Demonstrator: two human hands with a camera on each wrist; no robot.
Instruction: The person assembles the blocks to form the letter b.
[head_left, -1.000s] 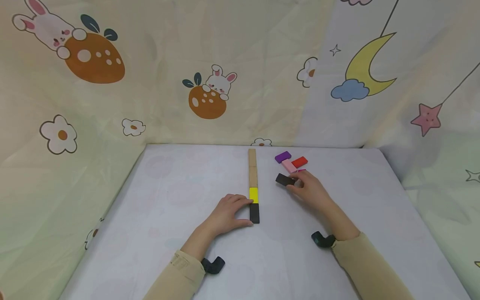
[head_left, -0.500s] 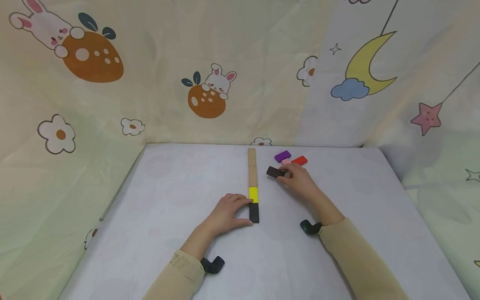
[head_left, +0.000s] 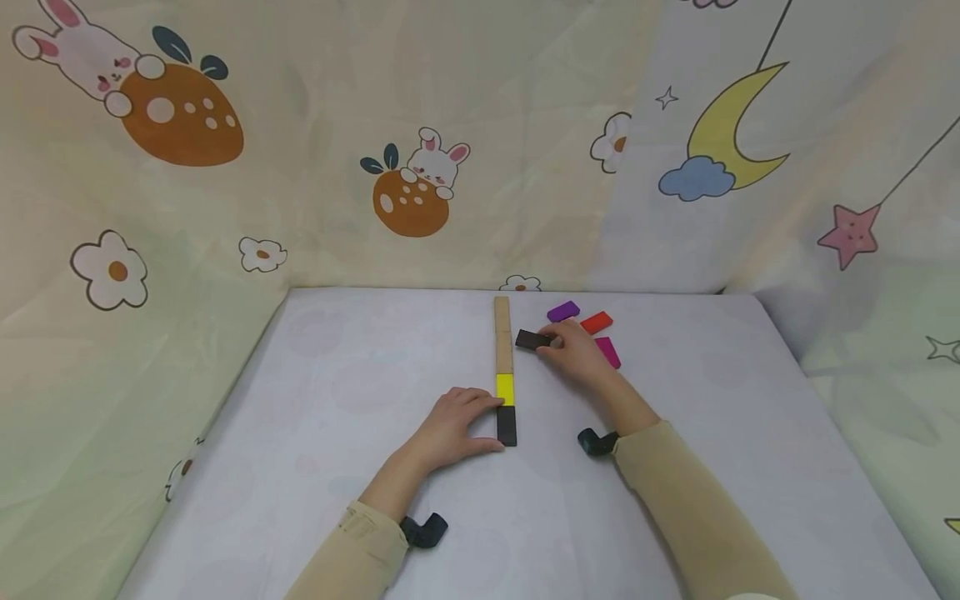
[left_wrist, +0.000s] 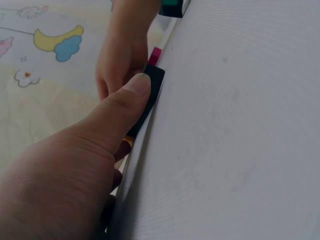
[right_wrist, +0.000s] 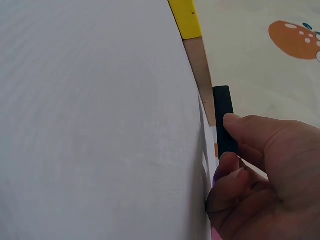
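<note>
Shifted left since half a second ago: right hand (head_left: 573, 350) plus black block (head_left: 529, 339), pinched in thumb and fingers. Biggest first: block row (head_left: 506, 387) in the middle, tan, yellow, then dark end. Next left hand (head_left: 450, 429), fingers loosely spread, touching the near end. Then that black block, just right of the tan part. Probably mid-placing; likely calls for careful lining-up next. No readable brands, labels or writing.

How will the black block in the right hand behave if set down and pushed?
The black block is probably stiff: it juts straight from the right hand without sagging. Flat faces and straight edges suggest sliding, not rolling. The pinch grip hints it's light.
</note>
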